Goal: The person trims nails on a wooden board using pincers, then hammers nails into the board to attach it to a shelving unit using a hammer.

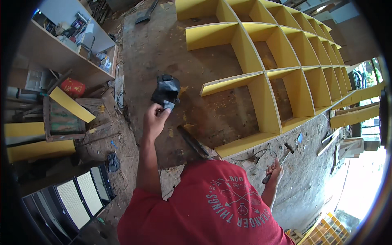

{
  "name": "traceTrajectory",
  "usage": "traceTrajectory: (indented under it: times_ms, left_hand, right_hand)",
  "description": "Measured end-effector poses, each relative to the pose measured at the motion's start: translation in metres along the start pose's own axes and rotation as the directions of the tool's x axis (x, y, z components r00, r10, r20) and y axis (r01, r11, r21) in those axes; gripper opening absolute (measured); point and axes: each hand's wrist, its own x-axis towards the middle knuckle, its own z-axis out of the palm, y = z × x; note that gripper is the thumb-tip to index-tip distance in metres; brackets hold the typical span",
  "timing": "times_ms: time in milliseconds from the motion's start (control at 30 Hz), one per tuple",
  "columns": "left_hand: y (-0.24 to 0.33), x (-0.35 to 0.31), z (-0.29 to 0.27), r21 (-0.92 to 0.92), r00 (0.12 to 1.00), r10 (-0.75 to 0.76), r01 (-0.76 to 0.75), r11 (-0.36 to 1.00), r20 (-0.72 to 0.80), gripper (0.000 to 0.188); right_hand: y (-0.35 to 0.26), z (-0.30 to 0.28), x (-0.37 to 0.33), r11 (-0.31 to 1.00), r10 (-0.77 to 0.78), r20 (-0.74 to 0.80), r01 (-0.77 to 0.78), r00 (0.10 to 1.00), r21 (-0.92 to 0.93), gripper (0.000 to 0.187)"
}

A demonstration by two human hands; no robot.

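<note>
Above the bare left part of the brown counter [143,57], holds one crumpled black bag [166,86] in the left hand [153,123], with fingers [154,108] and thumb closed in a pinch at the near edge. Cannot tell the contents. Off the counter's right side, grips one hammer [289,149] in the right hand [276,170], with fingers curled round the handle. Seems to be at the step of handling the bag, with the hammer held aside; probably calls next for opening the bag without dropping either. On the counter, counts one large yellow grid frame [248,49], with compartments too foreshortened for a sure count, one long dark tool [192,141] near its corner and one flat dark tool [146,15] at the far end. Farther left, counts three loose yellow boards [72,104] and one red container [72,87].
</note>
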Motion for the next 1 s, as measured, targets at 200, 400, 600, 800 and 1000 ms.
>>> traceTrajectory:
  times_ms: [200, 400, 600, 800, 1000]
  left_hand:
    - [-0.020, -0.024, -0.005, 0.300, 0.749, 0.125, 0.103, 0.948, -0.651, 0.012]
    - [0.015, 0.028, 0.022, 0.357, 0.953, 0.273, -0.302, 0.884, 0.131, 0.016]
    - [-0.005, 0.074, 0.038, 0.469, 0.958, 0.169, -0.042, 0.882, -0.232, 0.031]
    - [-0.046, 0.075, -0.001, 0.712, 0.964, -0.209, 0.262, 0.652, -0.163, 0.050]
    - [0.000, 0.079, 0.022, 0.400, 0.983, 0.180, -0.178, 0.899, 0.032, 0.039]
  right_hand:
    - [-0.007, 0.004, 0.003, 0.999, -0.016, 0.063, 0.017, 0.998, -0.027, 0.034]
    - [-0.014, 0.019, 0.003, 0.995, -0.057, 0.130, 0.067, 0.990, -0.080, 0.035]
    - [-0.011, 0.012, -0.007, 0.995, -0.079, 0.173, 0.089, 0.982, -0.052, 0.032]
    - [0.005, -0.022, -0.023, 0.996, -0.083, 0.092, 0.085, 0.992, -0.018, 0.033]
    - [0.026, -0.045, -0.015, 0.999, 0.003, -0.052, -0.001, 0.999, 0.053, 0.034]
